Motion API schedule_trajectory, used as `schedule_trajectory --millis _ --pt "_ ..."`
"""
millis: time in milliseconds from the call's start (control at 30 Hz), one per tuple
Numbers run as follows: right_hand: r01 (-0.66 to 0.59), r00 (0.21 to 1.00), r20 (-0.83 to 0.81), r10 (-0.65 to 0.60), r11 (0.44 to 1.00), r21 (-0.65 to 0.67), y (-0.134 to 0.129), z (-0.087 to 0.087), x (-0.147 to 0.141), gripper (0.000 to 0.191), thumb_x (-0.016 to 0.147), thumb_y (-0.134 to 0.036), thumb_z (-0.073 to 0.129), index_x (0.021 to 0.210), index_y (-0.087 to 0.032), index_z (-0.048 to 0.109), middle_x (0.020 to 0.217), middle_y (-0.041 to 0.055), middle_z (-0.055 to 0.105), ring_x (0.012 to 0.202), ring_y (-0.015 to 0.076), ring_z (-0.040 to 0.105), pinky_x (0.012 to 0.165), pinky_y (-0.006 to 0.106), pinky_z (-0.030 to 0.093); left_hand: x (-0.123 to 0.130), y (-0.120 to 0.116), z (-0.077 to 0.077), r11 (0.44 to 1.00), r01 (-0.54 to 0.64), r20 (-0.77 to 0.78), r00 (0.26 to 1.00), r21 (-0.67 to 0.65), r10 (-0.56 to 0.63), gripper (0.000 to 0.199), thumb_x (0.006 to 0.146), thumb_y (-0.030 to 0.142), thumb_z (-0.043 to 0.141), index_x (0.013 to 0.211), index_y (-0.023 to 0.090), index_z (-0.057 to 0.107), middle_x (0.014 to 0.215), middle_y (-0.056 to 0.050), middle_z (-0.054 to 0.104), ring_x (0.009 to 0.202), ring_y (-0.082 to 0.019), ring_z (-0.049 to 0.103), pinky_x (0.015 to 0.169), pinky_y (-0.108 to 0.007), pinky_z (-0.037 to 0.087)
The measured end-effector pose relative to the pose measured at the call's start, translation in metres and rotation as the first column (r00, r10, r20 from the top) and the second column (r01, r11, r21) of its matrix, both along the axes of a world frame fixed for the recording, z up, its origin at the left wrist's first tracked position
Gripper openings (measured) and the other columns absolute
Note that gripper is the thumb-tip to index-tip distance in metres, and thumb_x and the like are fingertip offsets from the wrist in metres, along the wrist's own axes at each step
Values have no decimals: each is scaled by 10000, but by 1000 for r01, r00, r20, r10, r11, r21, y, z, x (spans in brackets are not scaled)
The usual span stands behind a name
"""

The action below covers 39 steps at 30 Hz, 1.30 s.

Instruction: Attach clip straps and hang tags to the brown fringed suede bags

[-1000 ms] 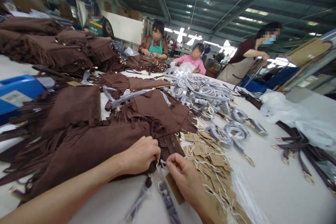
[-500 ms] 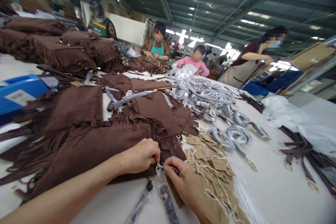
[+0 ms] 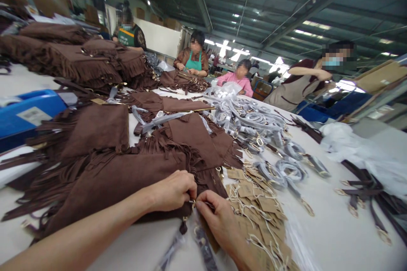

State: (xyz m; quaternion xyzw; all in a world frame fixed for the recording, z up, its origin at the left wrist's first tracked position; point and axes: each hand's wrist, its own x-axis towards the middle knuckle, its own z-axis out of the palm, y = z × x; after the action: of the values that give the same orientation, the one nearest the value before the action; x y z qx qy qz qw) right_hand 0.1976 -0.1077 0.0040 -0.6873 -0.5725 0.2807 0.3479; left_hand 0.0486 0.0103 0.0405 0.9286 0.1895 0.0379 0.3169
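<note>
A brown fringed bag (image 3: 127,188) lies in front of me on the table. At its right corner my left hand (image 3: 174,190) is closed, thumb and forefinger pinched on a small gold clasp (image 3: 193,204). My right hand (image 3: 219,218) pinches close beside it, fingertips at the clasp, on the string of a brown paper tag (image 3: 211,237) that shows partly under the palm. The string itself is mostly hidden by the fingers. Below the clasp hang a dark strap in clear plastic (image 3: 203,245) and a small dark zip pull (image 3: 183,226).
Brown paper tags with white strings (image 3: 260,209) are heaped at the right. Beyond lie plastic-wrapped coiled straps (image 3: 251,118), more fringed bags (image 3: 197,135) and a blue box (image 3: 28,112). Dark straps with gold hooks (image 3: 365,186) lie far right. Several people sit or stand around the table.
My right fingertips have moved closer to the clasp and my left fingers, and the white string that showed between the hands is now mostly covered. The view has shifted slightly.
</note>
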Motion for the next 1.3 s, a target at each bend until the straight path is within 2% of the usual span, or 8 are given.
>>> schedule_trajectory --millis 233,400,500,600,733,867,1000,1300 --pt "-3 1000 7 3 1000 -10 0 -3 0 182 853 -280 510 722 -199 608 712 -6 612 707 165 558 657 250 378 -2 -9 5 990 15 -40 999 138 -10 84 761 82 589 777 164 602 883 -51 655 887 -215 587 791 -294 460" --pt "-2 999 -38 1 1000 -9 -1 0 1 184 839 -294 519 750 -192 644 722 2 630 717 170 566 680 262 398 4 -16 0 965 12 -34 999 261 -3 140 809 84 508 705 170 544 858 -70 633 842 -233 569 750 -326 446" --pt "8 988 -153 -13 999 -36 -2 2 5 216 823 -339 552 920 -190 674 715 -12 609 634 148 529 606 252 396 4 -8 -4 985 -148 170 977 89 131 173 751 38 488 659 184 472 745 -13 557 719 -171 516 644 -269 390" --pt "48 955 -287 -70 995 -86 -1 2 7 306 817 -407 562 1016 -188 641 642 -40 551 515 119 452 489 229 338 1 4 -4 958 -261 296 912 -120 285 186 721 21 459 637 186 441 681 29 479 647 -129 457 591 -236 346" --pt "72 950 -298 -94 994 -84 5 7 1 325 861 -460 518 1001 -190 633 548 -52 524 466 119 444 471 231 332 0 6 2 957 -209 363 891 -203 272 131 742 67 474 670 173 500 736 25 500 684 -119 475 621 -216 367" --pt "98 966 -245 -87 995 31 8 11 -8 273 832 -446 580 821 -185 660 582 -43 512 525 123 485 527 236 366 5 -4 5 951 -162 439 857 -264 268 90 727 102 498 676 170 526 768 17 514 706 -121 484 634 -211 376" --pt "166 934 -327 -142 985 48 7 7 -8 331 818 -498 592 781 -178 668 535 -56 463 502 113 425 503 232 333 7 -8 -2 868 -203 264 900 -453 348 125 784 190 472 748 161 588 692 23 543 609 -127 531 549 -216 386" --pt "225 892 -413 -186 973 48 8 4 -10 375 772 -546 637 753 -174 675 491 -60 461 479 109 401 494 229 325 9 -11 -15 902 -257 198 920 -346 338 134 671 179 573 646 126 693 623 14 589 642 -139 555 565 -217 357"
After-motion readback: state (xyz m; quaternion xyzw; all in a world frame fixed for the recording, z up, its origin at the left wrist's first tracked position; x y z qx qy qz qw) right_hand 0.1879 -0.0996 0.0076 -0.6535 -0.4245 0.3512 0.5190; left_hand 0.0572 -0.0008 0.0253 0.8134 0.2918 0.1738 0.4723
